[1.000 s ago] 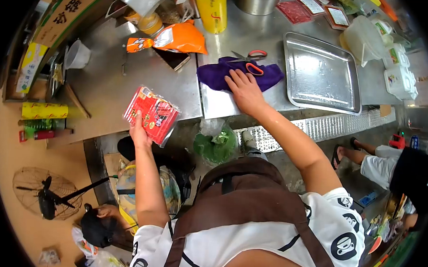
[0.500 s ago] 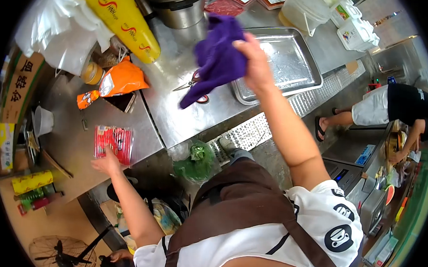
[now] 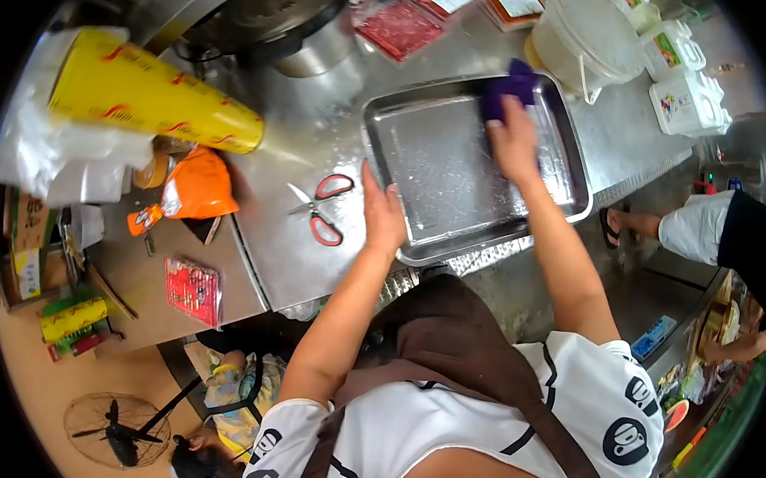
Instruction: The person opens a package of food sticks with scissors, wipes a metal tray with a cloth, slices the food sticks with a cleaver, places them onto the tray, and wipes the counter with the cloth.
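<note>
A steel worktop point(image 3: 273, 123) stretches across a kitchen, with a fan point(image 3: 118, 432) at lower left and a person in white shorts point(image 3: 698, 229) off to the right. A shallow metal tray point(image 3: 438, 147) lies on the worktop near its front edge, between the two hands. The purple cloth point(image 3: 522, 77) is inside the tray, towards its far right corner, directly under and ahead of the right hand point(image 3: 515, 142). That hand is on the cloth; blur hides whether its fingers close around it. The left hand point(image 3: 384, 213) is spread, holding nothing, right at the tray's left side; I cannot tell whether it touches the rim. The hands are well apart. Scissors point(image 3: 314, 208) with red handles lie just left of the left hand, blades parted. Further left are a red packet point(image 3: 193, 290), an orange bag point(image 3: 202, 182) and a yellow roll point(image 3: 163, 97). Meat packs point(image 3: 401, 28) lie beyond the tray, a bucket point(image 3: 588, 34) beside its far right corner.
</note>
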Tool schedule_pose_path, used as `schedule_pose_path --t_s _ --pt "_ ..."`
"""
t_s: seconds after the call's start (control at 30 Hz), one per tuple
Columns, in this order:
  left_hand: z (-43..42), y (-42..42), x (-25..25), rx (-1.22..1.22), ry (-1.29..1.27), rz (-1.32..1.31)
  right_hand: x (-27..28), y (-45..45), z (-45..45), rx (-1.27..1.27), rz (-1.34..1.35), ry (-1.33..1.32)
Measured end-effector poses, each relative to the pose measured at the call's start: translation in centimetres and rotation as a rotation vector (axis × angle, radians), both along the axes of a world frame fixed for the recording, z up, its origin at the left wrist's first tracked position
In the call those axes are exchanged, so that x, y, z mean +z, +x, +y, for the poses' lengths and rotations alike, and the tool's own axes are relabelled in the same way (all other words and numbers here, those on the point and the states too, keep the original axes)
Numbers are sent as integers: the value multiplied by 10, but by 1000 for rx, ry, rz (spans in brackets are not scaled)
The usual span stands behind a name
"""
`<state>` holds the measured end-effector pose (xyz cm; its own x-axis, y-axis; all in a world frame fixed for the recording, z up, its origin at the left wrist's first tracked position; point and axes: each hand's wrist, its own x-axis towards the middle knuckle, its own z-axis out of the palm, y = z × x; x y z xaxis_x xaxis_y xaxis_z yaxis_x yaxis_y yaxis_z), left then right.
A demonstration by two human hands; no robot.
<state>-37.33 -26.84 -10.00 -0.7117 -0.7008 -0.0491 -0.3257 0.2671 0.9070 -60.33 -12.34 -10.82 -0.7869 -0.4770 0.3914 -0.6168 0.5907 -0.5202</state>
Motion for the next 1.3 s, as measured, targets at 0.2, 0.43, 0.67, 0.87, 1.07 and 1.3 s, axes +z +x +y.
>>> schedule_pose_path --t_s 0.2,0.43,0.67,0.87,1.07,1.3 --pt "-3 0 -7 79 32 76 11 122 -86 422 -176 -94" --pt "-11 0 8 91 -130 -1 49 143 19 518 -402 288" --pt "-12 -2 21 40 -61 -61 32 5 88 -107 -114 384" --pt "-14 1 2 58 -94 -26 23 10 -41 -74 -125 9" --pt "-17 2 -4 151 123 119 40 154 -100 329 -624 15" --pt "-35 1 -21 227 -116 -2 69 161 -39 585 -645 331"
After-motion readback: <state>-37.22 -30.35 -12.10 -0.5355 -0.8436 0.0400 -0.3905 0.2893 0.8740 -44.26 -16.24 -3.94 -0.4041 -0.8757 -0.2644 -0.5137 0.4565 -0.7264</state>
